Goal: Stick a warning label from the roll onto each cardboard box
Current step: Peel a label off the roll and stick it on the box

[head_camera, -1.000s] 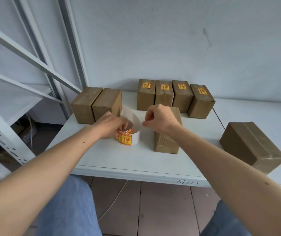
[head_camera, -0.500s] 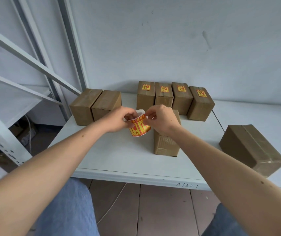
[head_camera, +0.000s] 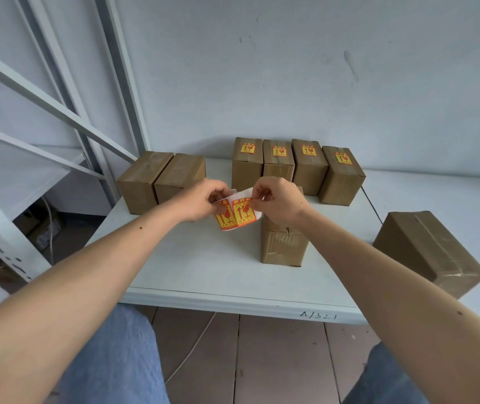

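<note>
right now your left hand (head_camera: 201,201) grips the label roll (head_camera: 234,212), lifted above the table (head_camera: 204,266), fingers curled round its left side. your right hand (head_camera: 276,201) pinches the top edge of a yellow and red warning label (head_camera: 243,212) on the roll between thumb and forefinger. just under your right wrist stands an unlabelled box (head_camera: 284,246), upright on the table, its top mostly hidden by the hand. at the far side four labelled boxes (head_camera: 294,167) stand in a row touching each other, each with a sticker on top. to the far left two plain boxes (head_camera: 160,180) sit side by side, touching. near the right a larger taped box (head_camera: 428,252) lies well apart from the rest. on the left a white metal shelf frame (head_camera: 29,112) stands beside the table.
</note>
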`<action>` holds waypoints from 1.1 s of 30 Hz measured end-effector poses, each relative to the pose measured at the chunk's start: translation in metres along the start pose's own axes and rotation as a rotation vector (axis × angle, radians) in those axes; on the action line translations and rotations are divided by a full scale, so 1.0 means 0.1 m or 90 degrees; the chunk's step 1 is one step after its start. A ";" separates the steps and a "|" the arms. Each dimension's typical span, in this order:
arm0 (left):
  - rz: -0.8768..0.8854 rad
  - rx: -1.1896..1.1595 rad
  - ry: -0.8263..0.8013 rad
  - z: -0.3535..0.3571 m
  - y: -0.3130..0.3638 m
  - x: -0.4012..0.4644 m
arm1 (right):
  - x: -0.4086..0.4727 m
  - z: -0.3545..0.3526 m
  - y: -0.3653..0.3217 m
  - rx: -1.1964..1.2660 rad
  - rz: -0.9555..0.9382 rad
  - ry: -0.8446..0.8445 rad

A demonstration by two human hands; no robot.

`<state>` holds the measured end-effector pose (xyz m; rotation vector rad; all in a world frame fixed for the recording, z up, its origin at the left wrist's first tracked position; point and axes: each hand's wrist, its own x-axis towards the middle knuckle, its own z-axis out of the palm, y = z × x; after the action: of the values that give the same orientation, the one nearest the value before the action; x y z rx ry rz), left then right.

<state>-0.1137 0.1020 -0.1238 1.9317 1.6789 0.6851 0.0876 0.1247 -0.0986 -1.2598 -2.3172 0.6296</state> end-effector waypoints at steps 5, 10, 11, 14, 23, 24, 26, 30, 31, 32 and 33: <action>-0.038 0.197 0.034 -0.02 -0.12 -0.03 | 0.00 -0.17 0.09 0.160 0.091 0.045; -0.037 0.459 -0.036 0.03 -0.09 -0.11 | 0.01 -0.48 0.30 0.325 0.257 0.097; -0.043 0.467 -0.067 0.04 -0.08 -0.10 | 0.01 -0.51 0.35 0.323 0.276 0.091; -0.050 0.454 -0.121 0.01 -0.04 -0.07 | 0.01 -0.56 0.46 0.295 0.314 0.052; -0.056 0.267 -0.071 -0.02 0.32 0.05 | 0.04 -0.53 0.61 0.181 0.259 -0.032; -0.056 0.208 -0.053 0.04 0.37 0.07 | 0.05 -0.53 0.62 0.179 0.257 -0.032; -0.065 0.127 -0.028 0.16 0.46 0.10 | 0.06 -0.51 0.64 0.175 0.259 -0.029; -0.092 0.124 -0.028 0.35 0.57 0.14 | 0.07 -0.49 0.67 0.159 0.263 -0.025; -0.100 0.129 -0.034 0.39 0.59 0.15 | 0.07 -0.49 0.68 0.155 0.263 -0.024; -0.106 0.130 -0.041 0.42 0.59 0.16 | 0.08 -0.48 0.68 0.151 0.262 -0.023; -0.112 0.128 -0.049 0.45 0.60 0.16 | 0.08 -0.48 0.68 0.145 0.261 -0.024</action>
<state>-0.0375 0.1090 -0.1180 1.8864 1.9017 0.3841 0.1553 0.1732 -0.0980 -1.6305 -1.9551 1.0272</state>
